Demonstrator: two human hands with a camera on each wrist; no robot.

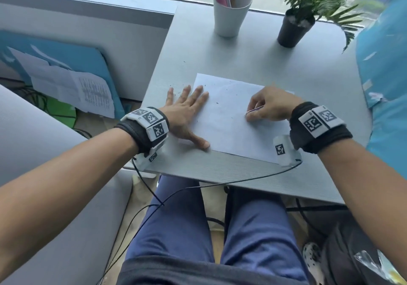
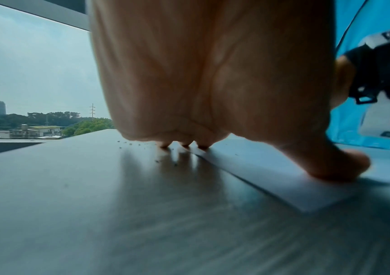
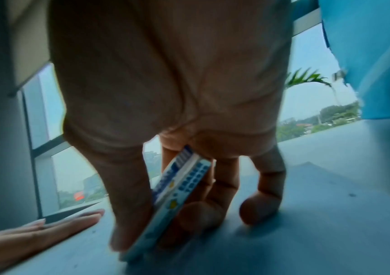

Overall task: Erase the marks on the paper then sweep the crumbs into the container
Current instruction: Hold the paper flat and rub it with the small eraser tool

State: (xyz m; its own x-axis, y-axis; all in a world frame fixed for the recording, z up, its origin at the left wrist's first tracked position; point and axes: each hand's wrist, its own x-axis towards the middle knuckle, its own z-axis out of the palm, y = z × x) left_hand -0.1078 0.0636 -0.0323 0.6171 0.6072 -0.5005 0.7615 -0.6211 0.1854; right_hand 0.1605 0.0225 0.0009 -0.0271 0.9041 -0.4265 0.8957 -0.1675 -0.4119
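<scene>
A white sheet of paper [image 1: 229, 117] lies on the grey table [image 1: 220, 170]. My left hand [image 1: 187, 110] lies flat with spread fingers over the paper's left edge, thumb [image 2: 344, 167] pressing on the sheet [image 2: 283, 184]. My right hand [image 1: 267, 106] pinches an eraser in a white-and-blue sleeve [image 3: 172, 201] between thumb and fingers, its lower end down on the paper [image 3: 307, 214]; in the head view only a thin edge of the eraser [image 1: 255, 109] shows. Small dark crumbs [image 1: 217, 103] dot the sheet, and several crumbs [image 2: 139, 144] lie on the table by my left fingertips.
A white cup [image 1: 231, 13] holding pens stands at the back of the table, with a black potted plant [image 1: 294, 28] to its right. A blue bag [image 1: 385, 86] hangs along the table's right side. Loose papers [image 1: 72, 88] lie on the floor at left.
</scene>
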